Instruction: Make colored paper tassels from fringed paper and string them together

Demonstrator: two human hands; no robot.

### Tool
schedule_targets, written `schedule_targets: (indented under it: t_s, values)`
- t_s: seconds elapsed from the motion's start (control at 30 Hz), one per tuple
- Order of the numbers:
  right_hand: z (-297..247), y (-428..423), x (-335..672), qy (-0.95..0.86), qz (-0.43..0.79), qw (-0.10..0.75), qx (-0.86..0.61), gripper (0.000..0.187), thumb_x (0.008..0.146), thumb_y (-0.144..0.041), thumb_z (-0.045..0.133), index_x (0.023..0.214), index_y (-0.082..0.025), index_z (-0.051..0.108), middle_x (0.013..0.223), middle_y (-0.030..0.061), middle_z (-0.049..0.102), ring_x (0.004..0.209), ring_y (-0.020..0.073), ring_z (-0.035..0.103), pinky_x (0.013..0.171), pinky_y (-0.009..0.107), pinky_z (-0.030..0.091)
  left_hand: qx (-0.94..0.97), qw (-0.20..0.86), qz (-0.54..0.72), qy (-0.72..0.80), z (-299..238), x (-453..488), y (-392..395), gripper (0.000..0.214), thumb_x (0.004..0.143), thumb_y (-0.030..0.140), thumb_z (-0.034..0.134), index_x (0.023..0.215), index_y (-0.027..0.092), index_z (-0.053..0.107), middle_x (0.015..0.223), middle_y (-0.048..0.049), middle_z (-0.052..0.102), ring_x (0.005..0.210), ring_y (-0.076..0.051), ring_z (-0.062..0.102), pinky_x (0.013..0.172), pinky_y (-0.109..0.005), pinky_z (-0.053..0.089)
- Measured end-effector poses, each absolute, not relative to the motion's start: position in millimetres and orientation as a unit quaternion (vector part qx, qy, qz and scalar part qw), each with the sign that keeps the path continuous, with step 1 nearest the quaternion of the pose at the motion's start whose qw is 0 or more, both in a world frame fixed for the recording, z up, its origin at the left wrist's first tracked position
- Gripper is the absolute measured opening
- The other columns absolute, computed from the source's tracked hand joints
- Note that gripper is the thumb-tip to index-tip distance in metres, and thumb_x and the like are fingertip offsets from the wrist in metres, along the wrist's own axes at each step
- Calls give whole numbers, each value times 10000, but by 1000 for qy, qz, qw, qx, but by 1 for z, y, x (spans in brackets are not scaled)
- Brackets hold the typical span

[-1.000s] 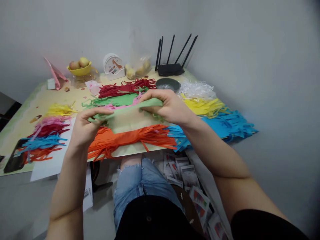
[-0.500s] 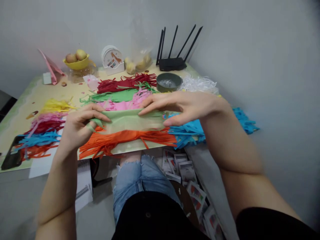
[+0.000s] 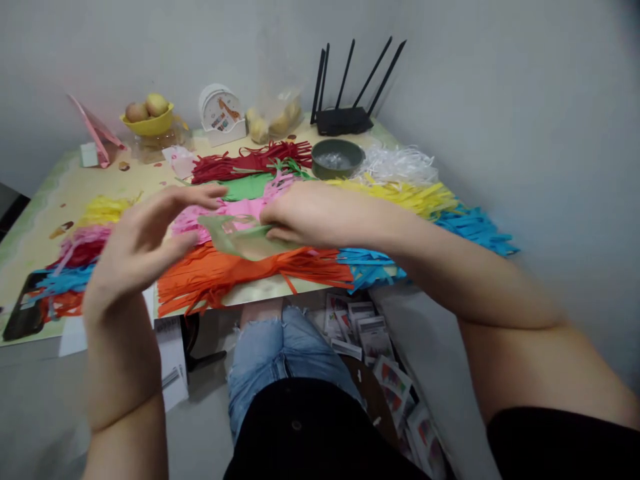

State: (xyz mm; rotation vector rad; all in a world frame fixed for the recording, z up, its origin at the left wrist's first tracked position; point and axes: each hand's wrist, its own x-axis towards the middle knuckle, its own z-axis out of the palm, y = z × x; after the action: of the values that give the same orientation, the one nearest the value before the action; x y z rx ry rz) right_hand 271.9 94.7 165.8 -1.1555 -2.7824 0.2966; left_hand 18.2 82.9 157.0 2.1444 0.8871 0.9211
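My right hand (image 3: 303, 213) has its fingers closed on a light green strip of thin paper (image 3: 240, 241), which is folded and blurred by motion. My left hand (image 3: 145, 240) is open, thumb and fingers apart, just left of the strip and not touching it. Below the strip lies a bundle of orange fringed paper (image 3: 245, 270). Behind it are pink fringed paper (image 3: 187, 223), green fringed paper (image 3: 253, 185) and dark red fringed paper (image 3: 250, 162).
Blue fringed paper (image 3: 373, 265), yellow fringed paper (image 3: 410, 197) and white shreds (image 3: 397, 165) lie rightward. A dark round bowl (image 3: 337, 160) and a router (image 3: 344, 121) stand behind. At left are more fringed bundles (image 3: 103, 210) and a phone (image 3: 24, 317). Packets (image 3: 375, 343) lie below.
My left hand has let go of the green strip's left end and opened, moving left. My right hand has moved left and closed on the strip, which now hangs loosely.
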Motion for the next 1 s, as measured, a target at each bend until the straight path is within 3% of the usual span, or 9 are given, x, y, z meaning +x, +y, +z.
schedule_targets:
  t_s: [0.1, 0.2, 0.3, 0.43, 0.53, 0.6, 0.73, 0.83, 1.0]
  values:
    - [174, 79, 264, -917, 54, 27, -395, 171, 910, -123, 576, 806, -148, 711, 729, 69, 670, 619, 139, 501, 630, 320, 270, 855, 284, 279, 333, 150, 52, 91, 369, 805, 313, 743, 1161, 222, 711, 1151, -76, 738, 1045, -249, 685, 945, -342, 517]
    - [179, 71, 274, -913, 16, 37, -406, 175, 907, -134, 585, 763, -149, 682, 675, 64, 641, 630, 151, 526, 630, 322, 291, 872, 295, 195, 338, 129, 61, 106, 173, 825, 311, 665, 934, 188, 719, 879, -33, 734, 762, -190, 655, 723, -277, 489]
    - [177, 73, 296, -910, -16, 87, -405, 221, 914, -173, 595, 699, -160, 645, 622, 58, 596, 655, 166, 556, 633, 322, 318, 869, 253, 148, 399, 101, 39, 119, 148, 829, 301, 604, 814, 186, 696, 746, -27, 691, 669, -186, 611, 670, -280, 455]
    - [172, 74, 307, -903, -16, 188, -386, 336, 974, -220, 523, 652, -176, 606, 571, 51, 538, 674, 174, 585, 636, 319, 355, 859, 115, 113, 487, 87, 14, 116, 162, 763, 336, 697, 803, 180, 697, 873, -123, 719, 849, -307, 663, 828, -420, 502]
    - [176, 68, 293, -903, -17, 189, -385, 324, 961, -167, 521, 652, -171, 618, 585, 67, 566, 687, 186, 600, 625, 326, 354, 856, 37, 221, 466, 105, 29, 102, 288, 781, 385, 734, 999, 196, 725, 1153, -161, 713, 1169, -374, 601, 1059, -522, 415]
    - [181, 65, 283, -910, -17, 151, -385, 271, 922, -116, 554, 672, -166, 645, 622, 76, 609, 698, 195, 606, 623, 331, 341, 863, 58, 281, 415, 121, 48, 95, 306, 815, 389, 716, 1069, 219, 720, 1195, -122, 711, 1189, -330, 597, 1080, -471, 416]
    - [189, 71, 284, -914, 14, 97, -394, 193, 877, -125, 612, 696, -174, 657, 615, 43, 594, 645, 165, 559, 618, 318, 299, 879, 192, 259, 352, 139, 69, 96, 209, 880, 352, 607, 879, 194, 745, 804, -28, 724, 720, -173, 619, 759, -292, 503]
    - [184, 84, 302, -917, 98, 127, -366, 185, 867, -236, 673, 692, -186, 638, 567, -12, 526, 592, 115, 469, 608, 294, 281, 857, 281, 243, 357, 140, 60, 98, 271, 863, 386, 639, 722, 173, 729, 600, 3, 631, 546, -116, 513, 545, -220, 413]
    - [158, 93, 317, -865, 229, 251, -369, 255, 861, -346, 684, 688, -168, 625, 603, -42, 530, 600, 88, 431, 603, 256, 306, 790, 358, 293, 401, 141, 41, 93, 351, 814, 433, 734, 599, 164, 662, 530, -7, 594, 467, -109, 500, 444, -213, 378]
